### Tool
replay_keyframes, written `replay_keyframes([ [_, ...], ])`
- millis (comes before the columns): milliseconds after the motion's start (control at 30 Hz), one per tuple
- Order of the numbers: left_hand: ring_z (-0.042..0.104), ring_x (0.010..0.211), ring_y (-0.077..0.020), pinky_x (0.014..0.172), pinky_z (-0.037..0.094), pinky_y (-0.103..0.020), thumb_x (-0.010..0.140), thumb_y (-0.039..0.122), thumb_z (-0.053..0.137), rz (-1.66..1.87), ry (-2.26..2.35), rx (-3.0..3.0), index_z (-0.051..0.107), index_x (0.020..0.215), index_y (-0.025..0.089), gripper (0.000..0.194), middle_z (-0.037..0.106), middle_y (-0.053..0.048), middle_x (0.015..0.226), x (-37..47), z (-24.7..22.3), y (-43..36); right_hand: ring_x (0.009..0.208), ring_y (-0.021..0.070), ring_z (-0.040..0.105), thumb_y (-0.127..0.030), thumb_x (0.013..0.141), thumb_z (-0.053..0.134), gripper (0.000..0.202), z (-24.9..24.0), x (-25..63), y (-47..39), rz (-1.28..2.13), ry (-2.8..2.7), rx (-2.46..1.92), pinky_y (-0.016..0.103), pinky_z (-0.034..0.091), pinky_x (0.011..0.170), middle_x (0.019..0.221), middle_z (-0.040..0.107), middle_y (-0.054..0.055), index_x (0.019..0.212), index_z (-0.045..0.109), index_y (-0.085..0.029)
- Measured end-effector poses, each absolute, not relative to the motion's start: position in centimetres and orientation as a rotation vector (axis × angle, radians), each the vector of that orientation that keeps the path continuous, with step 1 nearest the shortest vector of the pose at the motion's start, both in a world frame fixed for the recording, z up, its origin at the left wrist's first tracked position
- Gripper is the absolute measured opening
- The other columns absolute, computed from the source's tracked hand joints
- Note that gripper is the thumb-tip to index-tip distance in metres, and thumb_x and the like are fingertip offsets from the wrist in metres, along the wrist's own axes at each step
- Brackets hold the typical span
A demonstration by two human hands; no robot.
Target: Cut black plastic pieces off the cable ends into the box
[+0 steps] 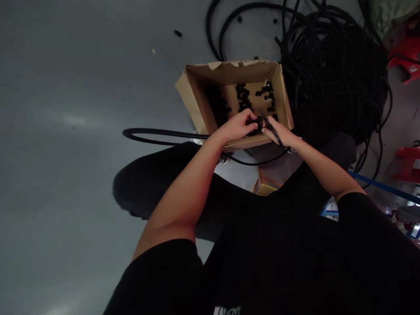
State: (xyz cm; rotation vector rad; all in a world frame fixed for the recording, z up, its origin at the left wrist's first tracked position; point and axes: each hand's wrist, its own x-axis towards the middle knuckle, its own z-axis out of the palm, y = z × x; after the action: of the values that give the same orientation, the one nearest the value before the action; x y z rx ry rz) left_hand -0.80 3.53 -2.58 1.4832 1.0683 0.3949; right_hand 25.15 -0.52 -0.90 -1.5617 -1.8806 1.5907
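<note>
Over the near side of an open cardboard box (200,107), my two hands are close together. My left hand (241,126) pinches a small black piece (254,122). In my right hand (278,131) is a pair of dark scissors (269,126), their thin blades pointing up and left over the box. Small black parts (243,97) lie in several clusters on the box floor. A black hose (157,131) loops out to the left below my left forearm. Whether the piece between my hands joins the hose is too dark to tell.
A large heap of coiled black hose (337,74) lies right of the box. Small black bits (177,33) are scattered on the floor beyond it. Red stools (407,164) stand at the far right, and a small wooden object (266,184) sits between my legs.
</note>
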Motion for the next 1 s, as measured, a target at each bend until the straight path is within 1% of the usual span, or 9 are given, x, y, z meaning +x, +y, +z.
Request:
replay_keyframes([
  [67, 0.081, 0.110, -0.0310, 0.107, 0.067, -0.046, 0.095, 0.037, 0.081, 0.449, 1.098, 1.521, 0.065, 0.112, 0.026, 0.026, 0.084, -0.008, 0.116, -0.8, -2.6, 3.6, 0.089, 0.0246, 0.067, -0.059, 0.112, 0.069, 0.036, -1.0, 25.2, -0.4, 1.590, -1.891, -1.548, 0.046, 0.066, 0.097, 0.093, 0.065, -0.002, 0.122, 0.051, -0.030],
  [100, 0.081, 0.110, -0.0307, 0.108, 0.067, -0.046, 0.096, 0.038, 0.080, 0.473, 1.115, 1.515, 0.066, 0.115, 0.025, 0.027, 0.084, -0.009, 0.120, -0.8, -2.6, 3.7, 0.089, 0.0248, 0.067, -0.059, 0.112, 0.069, 0.035, -1.0, 25.2, -0.4, 1.589, -1.901, -1.537, 0.047, 0.065, 0.099, 0.094, 0.065, -0.001, 0.122, 0.051, -0.030],
  [267, 0.082, 0.097, -0.0268, 0.095, 0.069, -0.041, 0.108, 0.053, 0.083, 0.514, 1.203, 1.423, 0.069, 0.132, 0.025, 0.040, 0.084, -0.010, 0.122, -0.9, -2.0, 3.9, 0.095, 0.0269, 0.067, -0.055, 0.109, 0.066, 0.032, -1.5, 24.9, -0.4, 1.539, -1.970, -1.547, 0.051, 0.063, 0.105, 0.103, 0.066, 0.003, 0.122, 0.051, -0.030],
  [367, 0.083, 0.101, -0.0305, 0.094, 0.068, -0.042, 0.108, 0.065, 0.089, 0.483, 1.260, 1.451, 0.071, 0.127, 0.025, 0.048, 0.084, -0.011, 0.117, -0.9, -1.4, 3.9, 0.100, 0.0283, 0.068, -0.052, 0.105, 0.069, 0.033, -1.7, 24.8, -0.5, 1.536, -2.023, -1.503, 0.052, 0.063, 0.109, 0.107, 0.069, 0.005, 0.121, 0.051, -0.030],
  [433, 0.083, 0.106, -0.0333, 0.098, 0.068, -0.044, 0.106, 0.068, 0.091, 0.463, 1.301, 1.487, 0.073, 0.122, 0.025, 0.049, 0.085, -0.011, 0.113, -0.8, -0.9, 3.8, 0.102, 0.0287, 0.068, -0.052, 0.103, 0.070, 0.034, -1.7, 24.8, -0.5, 1.537, -2.040, -1.484, 0.052, 0.062, 0.110, 0.108, 0.070, 0.005, 0.121, 0.051, -0.029],
  [567, 0.081, 0.112, -0.0363, 0.104, 0.067, -0.047, 0.104, 0.061, 0.093, 0.426, 1.351, 1.547, 0.075, 0.113, 0.025, 0.040, 0.086, -0.010, 0.109, -0.5, 0.0, 3.7, 0.108, 0.0301, 0.071, -0.052, 0.103, 0.069, 0.034, -1.6, 24.8, -0.5, 1.515, -2.087, -1.510, 0.051, 0.062, 0.112, 0.118, 0.074, 0.010, 0.122, 0.052, -0.029],
  [733, 0.080, 0.113, -0.0364, 0.107, 0.065, -0.049, 0.102, 0.046, 0.093, 0.405, 1.379, 1.559, 0.077, 0.110, 0.025, 0.028, 0.087, -0.009, 0.108, 0.0, 0.8, 3.4, 0.116, 0.0320, 0.074, -0.053, 0.105, 0.067, 0.032, -1.5, 24.7, -0.7, 1.523, -2.118, -1.530, 0.052, 0.062, 0.116, 0.132, 0.078, 0.015, 0.121, 0.051, -0.030],
  [867, 0.080, 0.117, -0.0360, 0.112, 0.064, -0.050, 0.100, 0.035, 0.091, 0.374, 1.375, 1.564, 0.076, 0.112, 0.024, 0.022, 0.089, -0.012, 0.123, 0.2, 0.9, 3.2, 0.114, 0.0338, 0.076, -0.058, 0.106, 0.066, 0.035, -1.7, 24.6, -0.8, 1.537, -2.090, -1.550, 0.053, 0.062, 0.114, 0.125, 0.078, 0.014, 0.119, 0.048, -0.031],
  [1000, 0.079, 0.118, -0.0359, 0.113, 0.063, -0.051, 0.101, 0.035, 0.091, 0.380, 1.351, 1.579, 0.077, 0.115, 0.023, 0.023, 0.089, -0.013, 0.127, 0.1, 0.1, 3.0, 0.110, 0.0346, 0.077, -0.058, 0.107, 0.064, 0.034, -1.7, 24.6, -0.7, 1.522, -2.108, -1.574, 0.053, 0.062, 0.107, 0.117, 0.076, 0.012, 0.118, 0.047, -0.031],
])
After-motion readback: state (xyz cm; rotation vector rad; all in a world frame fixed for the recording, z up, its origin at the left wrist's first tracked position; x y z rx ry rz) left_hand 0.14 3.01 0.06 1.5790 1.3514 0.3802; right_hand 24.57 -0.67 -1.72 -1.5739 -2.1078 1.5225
